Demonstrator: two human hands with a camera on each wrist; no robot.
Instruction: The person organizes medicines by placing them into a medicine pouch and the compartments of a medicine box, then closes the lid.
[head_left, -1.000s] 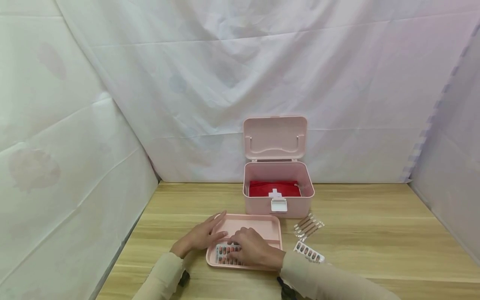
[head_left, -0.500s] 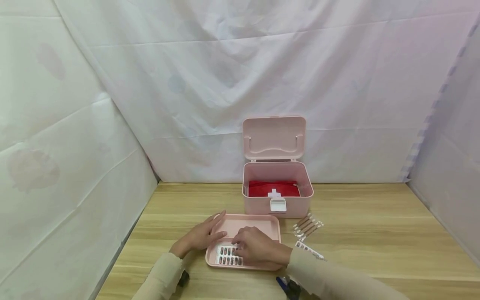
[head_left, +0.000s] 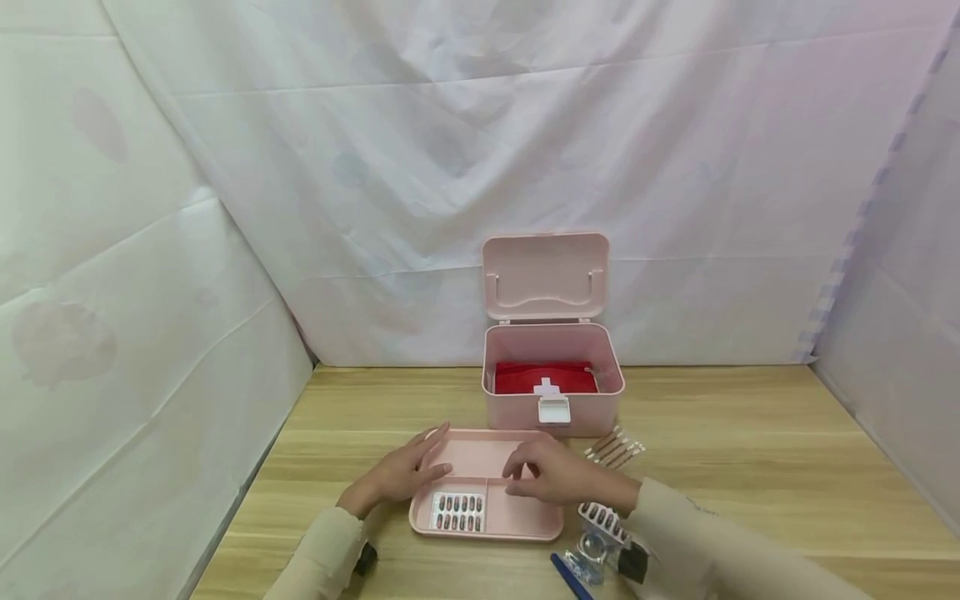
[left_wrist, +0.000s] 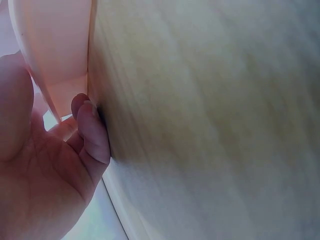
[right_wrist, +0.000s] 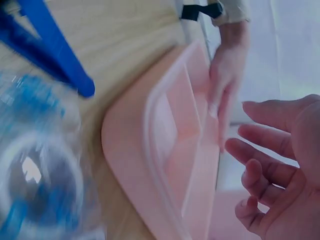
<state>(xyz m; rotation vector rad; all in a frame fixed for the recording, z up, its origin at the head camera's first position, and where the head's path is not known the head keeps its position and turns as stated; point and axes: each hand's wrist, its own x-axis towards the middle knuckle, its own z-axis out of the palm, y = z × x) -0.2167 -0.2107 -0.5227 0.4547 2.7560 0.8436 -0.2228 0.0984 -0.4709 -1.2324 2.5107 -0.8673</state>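
A shallow pink tray with dividers lies on the wooden table. My left hand holds its left rim, thumb over the inside; in the left wrist view, curled fingers touch the outer wall. A blister pack of capsules lies flat in the tray's front left compartment. Over the tray's right side hovers my right hand, fingers loosely bent. The right wrist view shows nothing between that hand's fingers, apart from the tray wall.
Behind the tray stands an open pink box containing a red pouch with a white cross. To the right lie packed swabs and another blister pack. A clear bag and a blue two-armed tool lie in front.
My right hand has let go of the blister pack in the front left compartment and moved right and slightly back. The pack stays there, now uncovered. My left hand keeps its place.
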